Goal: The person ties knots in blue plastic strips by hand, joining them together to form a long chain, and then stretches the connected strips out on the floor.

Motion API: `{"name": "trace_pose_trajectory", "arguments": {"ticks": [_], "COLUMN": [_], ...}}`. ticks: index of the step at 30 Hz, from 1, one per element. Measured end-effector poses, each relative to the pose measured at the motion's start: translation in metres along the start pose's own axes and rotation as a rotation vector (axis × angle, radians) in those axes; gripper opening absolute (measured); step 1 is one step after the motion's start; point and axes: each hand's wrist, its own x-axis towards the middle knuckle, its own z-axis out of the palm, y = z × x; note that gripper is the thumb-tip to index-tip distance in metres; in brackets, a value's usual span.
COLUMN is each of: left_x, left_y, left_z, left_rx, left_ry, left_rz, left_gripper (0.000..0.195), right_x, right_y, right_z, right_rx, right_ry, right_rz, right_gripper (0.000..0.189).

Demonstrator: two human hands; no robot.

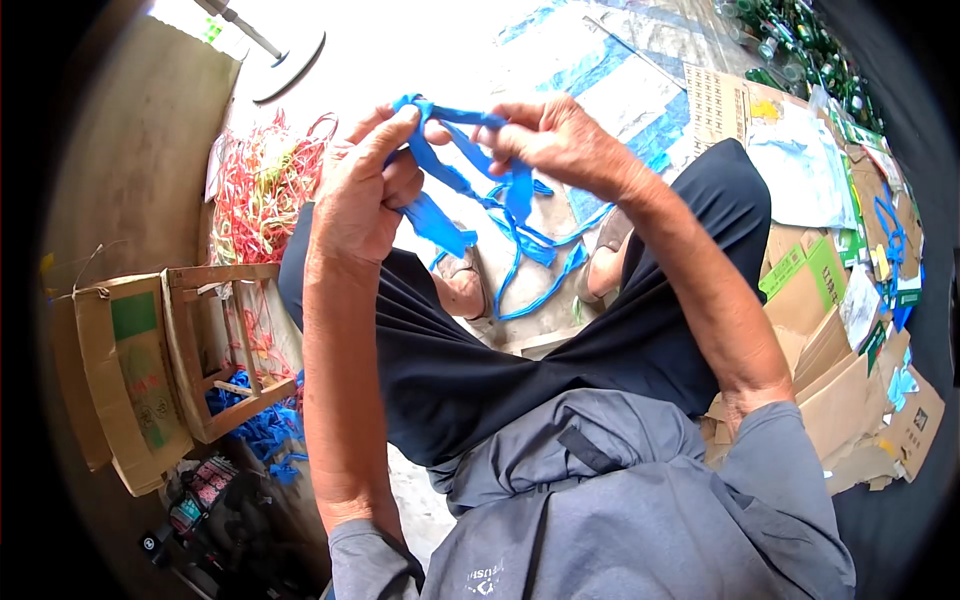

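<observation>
Blue fabric or plastic strips (442,169) hang between my two raised hands, above my spread knees. My left hand (371,169) pinches a looped or knotted part of them between thumb and fingers, and a wide loose end hangs below it. Thumb and fingers of my right hand (551,142) close on another stretch of the same blue material. Longer twisted blue strands (517,300) trail down to the floor between my feet. Whether the strips are tied together at my left fingertips cannot be told.
Red and yellow-green strands (262,187) lie heaped at the left, beyond a wooden frame (184,352) and cardboard (139,375). Blue scraps (274,427) lie below the frame. Flattened cardboard (802,300) is piled at the right, with green bottles (810,45) behind. A round stand base (292,71) is at upper left.
</observation>
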Motion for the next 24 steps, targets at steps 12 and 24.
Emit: {"name": "trace_pose_trajectory", "arguments": {"ticks": [12, 24], "left_x": [-0.001, 0.006], "left_y": [0.022, 0.046], "left_z": [-0.042, -0.1], "left_rx": [-0.03, 0.061], "left_ry": [0.242, 0.371], "left_rz": [0.114, 0.098], "left_gripper": [0.004, 0.009], "right_x": [0.037, 0.009], "right_y": [-0.107, -0.064], "right_z": [-0.099, -0.192], "right_rx": [-0.677, -0.729], "right_ry": [-0.081, -0.126], "right_rz": [0.172, 0.041], "right_gripper": [0.036, 0.036]}}
